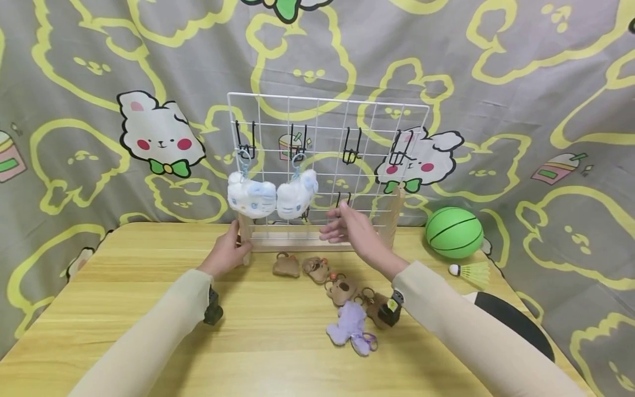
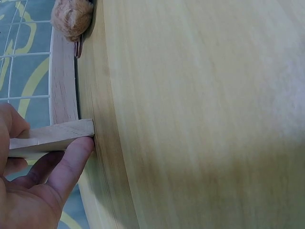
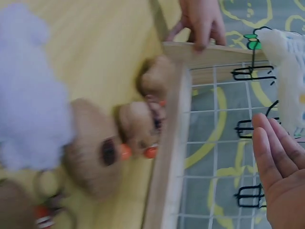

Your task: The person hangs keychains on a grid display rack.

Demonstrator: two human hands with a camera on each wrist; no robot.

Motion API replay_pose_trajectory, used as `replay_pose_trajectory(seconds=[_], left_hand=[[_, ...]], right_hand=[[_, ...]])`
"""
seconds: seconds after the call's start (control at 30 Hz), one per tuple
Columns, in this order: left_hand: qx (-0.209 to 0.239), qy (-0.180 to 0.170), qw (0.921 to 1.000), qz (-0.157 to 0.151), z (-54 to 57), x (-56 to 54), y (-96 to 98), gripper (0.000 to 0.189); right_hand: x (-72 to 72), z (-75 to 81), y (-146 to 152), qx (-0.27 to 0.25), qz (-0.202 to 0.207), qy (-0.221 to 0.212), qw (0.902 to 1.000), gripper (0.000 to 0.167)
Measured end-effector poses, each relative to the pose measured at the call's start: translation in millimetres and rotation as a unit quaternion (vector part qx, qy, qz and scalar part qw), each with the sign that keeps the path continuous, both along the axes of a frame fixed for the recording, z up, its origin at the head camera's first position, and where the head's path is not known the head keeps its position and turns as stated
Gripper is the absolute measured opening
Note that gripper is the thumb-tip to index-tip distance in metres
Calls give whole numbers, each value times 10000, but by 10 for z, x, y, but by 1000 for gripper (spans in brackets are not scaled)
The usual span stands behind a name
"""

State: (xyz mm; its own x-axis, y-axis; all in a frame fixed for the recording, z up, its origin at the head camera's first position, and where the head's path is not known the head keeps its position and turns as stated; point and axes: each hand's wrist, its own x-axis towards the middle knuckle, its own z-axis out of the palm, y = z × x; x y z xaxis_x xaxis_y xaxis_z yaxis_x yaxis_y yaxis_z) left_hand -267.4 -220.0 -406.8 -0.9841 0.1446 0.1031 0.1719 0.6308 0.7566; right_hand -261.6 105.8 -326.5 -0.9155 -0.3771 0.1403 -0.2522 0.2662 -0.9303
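A white wire grid rack [image 1: 317, 100] in a wooden base stands at the back of the table. My left hand [image 1: 227, 252] grips the upright wooden end piece [image 2: 57, 133] of that base, thumb on one side and fingers on the other. My right hand [image 1: 354, 229] is held in front of the grid with straight fingers [image 3: 267, 157], nothing in it. Two white and light-blue plush keychains, a left one [image 1: 252, 197] and a right one [image 1: 296, 196], hang from black hooks on the rack's left half.
Brown plush keychains [image 1: 286, 266] and a purple plush keychain [image 1: 349, 328] lie on the table [image 1: 248, 353] before the rack. At the right are a green ball [image 1: 453, 232], a yellow shuttlecock [image 1: 471, 272] and a black round-edged object [image 1: 516, 325]. A patterned curtain [image 1: 198, 55] hangs behind.
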Motion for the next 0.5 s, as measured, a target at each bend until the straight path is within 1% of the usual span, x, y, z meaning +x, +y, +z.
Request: replay_pose_trajectory(seconds=[0.1,0.2,0.27,0.37,0.43,0.5], left_hand=[[37,-5,10000,0,10,7,-3,60],[54,30,10000,3,12,7,-12,61],[41,56,10000,-3,12,9,-14,61],[18,68,10000,-24,13,10,-10,62],[9,64,10000,-39,15,12,-2,61],[14,61,10000,-39,10,9,4,61]], right_hand=[[129,-88,116,241,218,21,9995,59],[285,-195,251,663,501,197,9963,46],[394,-279,350,1016,668,364,9919,38],[549,-409,511,1479,846,562,9838,30],[633,-495,613,1680,940,708,9787,27],[713,-565,707,1807,1027,750,9753,24]])
